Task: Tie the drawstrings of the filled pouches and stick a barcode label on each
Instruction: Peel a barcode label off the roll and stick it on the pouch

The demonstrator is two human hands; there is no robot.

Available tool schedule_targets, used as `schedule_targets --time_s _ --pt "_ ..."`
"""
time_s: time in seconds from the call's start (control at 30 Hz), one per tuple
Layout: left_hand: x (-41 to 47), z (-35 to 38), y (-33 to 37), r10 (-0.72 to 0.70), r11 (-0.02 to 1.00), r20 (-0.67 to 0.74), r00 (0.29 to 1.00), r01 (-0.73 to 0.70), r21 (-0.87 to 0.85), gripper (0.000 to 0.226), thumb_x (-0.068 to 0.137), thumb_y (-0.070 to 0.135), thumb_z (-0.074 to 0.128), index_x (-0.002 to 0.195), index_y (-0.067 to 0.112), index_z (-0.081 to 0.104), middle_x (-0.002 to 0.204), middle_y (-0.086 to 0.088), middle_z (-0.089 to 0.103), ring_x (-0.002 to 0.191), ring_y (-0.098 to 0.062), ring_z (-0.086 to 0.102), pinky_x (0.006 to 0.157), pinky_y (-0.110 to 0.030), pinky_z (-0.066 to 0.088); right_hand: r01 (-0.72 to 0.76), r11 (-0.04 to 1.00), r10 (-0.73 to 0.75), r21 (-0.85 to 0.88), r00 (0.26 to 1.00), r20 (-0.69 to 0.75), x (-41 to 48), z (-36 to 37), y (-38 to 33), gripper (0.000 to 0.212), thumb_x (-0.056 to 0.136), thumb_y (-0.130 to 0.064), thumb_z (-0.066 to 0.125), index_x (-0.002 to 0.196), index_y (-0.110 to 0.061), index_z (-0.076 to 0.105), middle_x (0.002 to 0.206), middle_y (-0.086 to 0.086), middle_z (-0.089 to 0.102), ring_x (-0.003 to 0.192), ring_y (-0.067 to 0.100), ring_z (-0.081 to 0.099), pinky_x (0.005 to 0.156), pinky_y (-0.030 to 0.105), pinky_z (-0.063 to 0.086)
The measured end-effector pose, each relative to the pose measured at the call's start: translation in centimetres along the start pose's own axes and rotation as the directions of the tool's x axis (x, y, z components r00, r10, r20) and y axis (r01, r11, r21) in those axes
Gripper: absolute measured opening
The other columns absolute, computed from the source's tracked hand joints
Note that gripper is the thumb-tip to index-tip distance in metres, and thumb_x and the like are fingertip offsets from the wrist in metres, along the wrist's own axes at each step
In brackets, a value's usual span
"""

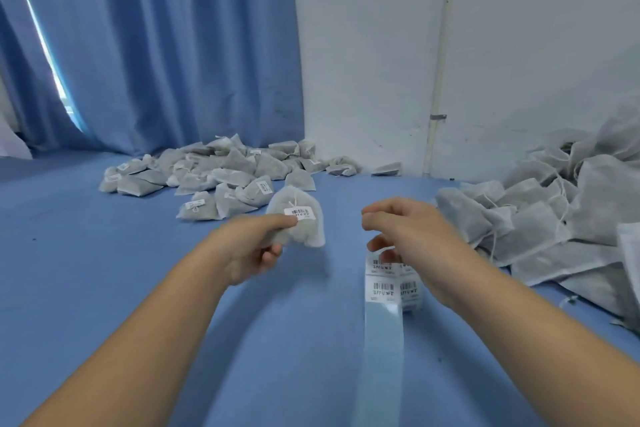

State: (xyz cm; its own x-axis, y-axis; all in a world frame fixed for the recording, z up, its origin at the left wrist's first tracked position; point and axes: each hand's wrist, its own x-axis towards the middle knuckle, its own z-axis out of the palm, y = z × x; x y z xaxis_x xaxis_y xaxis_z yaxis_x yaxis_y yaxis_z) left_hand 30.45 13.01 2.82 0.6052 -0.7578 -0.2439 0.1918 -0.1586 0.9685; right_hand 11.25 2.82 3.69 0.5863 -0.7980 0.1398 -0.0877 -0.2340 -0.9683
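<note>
The left hand (249, 250) holds one filled pouch (310, 234) just above the desk (104, 270). Its fingers and thumb pinch the lower left edge of the pouch. The neck of this pouch is gathered and its drawstring (294, 200) looks knotted. A barcode label (300, 212) is already stuck on its front, so I judge this pouch to be finished and only waiting to be put away.

The right hand (408, 232) hangs over the roll of labels (391, 284), which lies on the desk with its bare backing strip (382, 340) running toward the person. Its fingers are loosely curled and, as far as I can see, they hold nothing.

Behind the held pouch lies a heap of labelled pouches (214, 173) near the curtain (156, 45), and several of them show white labels. At the right edge there is a bigger pile of pouches (554, 218) with loose strings and no labels that I can see. In my judgement a good part of the work is done, but much is left: each pouch in the right pile probably needs both its knot and its label.
</note>
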Motion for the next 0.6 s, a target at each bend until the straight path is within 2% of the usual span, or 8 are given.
schedule_targets --time_s 0.07,0.1,0.17,0.23,0.3,0.37,0.43,0.6 --pt "2.1 -0.4 2.5 0.062 0.976 0.006 0.998 -0.059 -0.208 0.013 0.090 0.010 0.069 0.102 0.007 0.064 0.069 -0.003 0.069 0.051 -0.012 0.063 0.043 -0.019 0.052 0.005 0.999 -0.004 0.045 1.000 -0.022 0.9 0.1 0.1 0.007 0.088 -0.016 0.064 0.086 -0.019 0.070 0.085 -0.006 0.070 0.057 0.005 0.065 0.058 0.024 0.050" --pt "3.2 -0.6 3.7 0.100 0.943 -0.012 0.995 -0.098 -0.319 0.015 0.090 0.007 0.067 0.104 0.004 0.061 0.084 -0.009 0.070 0.065 -0.019 0.070 0.053 -0.024 0.059 0.009 0.998 -0.007 0.064 0.999 -0.031 1.3 0.0 0.1 0.008 0.088 -0.015 0.063 0.084 -0.017 0.070 0.083 -0.004 0.070 0.056 0.005 0.064 0.056 0.024 0.049" --pt "5.5 -0.9 5.2 0.119 0.891 -0.104 0.987 -0.152 -0.427 0.020 0.093 0.007 0.065 0.109 0.002 0.054 0.112 -0.013 0.053 0.096 -0.033 0.067 0.073 -0.037 0.062 0.023 0.997 -0.020 0.078 0.999 -0.043 1.8 -0.1 0.2 0.009 0.088 -0.015 0.064 0.083 -0.015 0.071 0.078 -0.003 0.070 0.055 0.006 0.063 0.055 0.024 0.048" --pt "6.9 -1.0 5.0 0.063 0.882 -0.141 0.988 -0.121 -0.456 0.040 0.095 0.010 0.063 0.131 0.003 0.047 0.121 -0.015 0.040 0.109 -0.042 0.058 0.085 -0.047 0.056 0.029 0.997 -0.026 0.075 0.998 -0.052 2.1 -0.4 0.5 0.010 0.088 -0.016 0.064 0.081 -0.014 0.071 0.072 -0.004 0.069 0.054 0.007 0.062 0.054 0.024 0.047" --pt "7.1 -0.4 3.9 0.007 0.893 -0.071 0.997 -0.038 -0.448 0.044 0.097 0.013 0.058 0.137 0.003 0.042 0.120 -0.019 0.048 0.099 -0.044 0.061 0.083 -0.050 0.053 0.031 0.998 -0.027 0.062 0.998 -0.060 2.1 -0.9 1.0 0.011 0.088 -0.016 0.064 0.080 -0.014 0.071 0.067 -0.006 0.069 0.053 0.007 0.061 0.054 0.025 0.047" --pt "6.7 0.4 2.7 -0.007 0.902 0.014 1.000 0.013 -0.431 0.024 0.099 0.015 0.052 0.120 0.005 0.051 0.110 -0.018 0.058 0.089 -0.038 0.066 0.076 -0.048 0.053 0.024 0.999 -0.022 0.041 0.998 -0.060 1.9 -1.4 1.5 0.012 0.088 -0.016 0.064 0.079 -0.014 0.071 0.063 -0.007 0.069 0.053 0.007 0.060 0.055 0.025 0.047" --pt "6.3 1.1 1.6 -0.019 0.913 0.033 0.999 0.031 -0.407 0.010 0.098 0.014 0.051 0.101 0.008 0.057 0.099 -0.011 0.063 0.083 -0.028 0.067 0.071 -0.040 0.053 0.006 1.000 -0.004 0.024 0.998 -0.065 1.5 -2.0 2.0 0.012 0.088 -0.015 0.063 0.079 -0.015 0.071 0.061 -0.007 0.068 0.052 0.009 0.059 0.055 0.025 0.046" --pt "3.2 4.7 0.9 -0.010 0.938 0.083 0.997 0.038 -0.345 0.008 0.095 0.013 0.054 0.092 0.012 0.062 0.079 -0.002 0.064 0.064 -0.017 0.060 0.059 -0.026 0.043 -0.020 1.000 0.021 0.023 0.998 -0.055 -0.5 -3.6 2.6 0.012 0.091 -0.013 0.061 0.082 -0.011 0.069 0.058 -0.006 0.065 0.052 0.011 0.056 0.049 0.020 0.043"
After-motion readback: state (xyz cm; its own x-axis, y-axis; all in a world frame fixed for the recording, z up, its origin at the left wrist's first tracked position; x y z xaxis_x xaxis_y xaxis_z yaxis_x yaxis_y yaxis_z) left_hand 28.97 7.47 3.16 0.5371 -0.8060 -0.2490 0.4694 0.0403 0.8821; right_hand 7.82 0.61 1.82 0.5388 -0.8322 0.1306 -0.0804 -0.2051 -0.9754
